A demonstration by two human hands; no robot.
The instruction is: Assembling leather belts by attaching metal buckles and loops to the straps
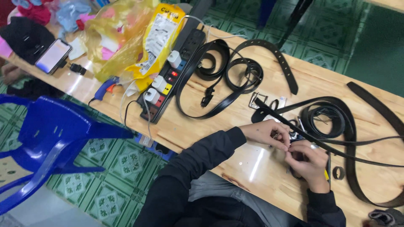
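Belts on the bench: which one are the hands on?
The black belt running right from under both hands. The looped belts beside the power strip lie untouched, well clear.

I see matt black leather belts, a glossy varnished wood table, a crinkly yellow plastic bag.

The pale wooden surface lies bare just left of the two hands, the left hand and the right hand, down to the near edge. Right of them, coiled black leather belts crowd the wood, and one black strap crosses right beside the hands. A small dark ring sits near the right wrist. Farther left, a long black power strip with white plugs and looped black belts block the far side, beside a yellow plastic bag.
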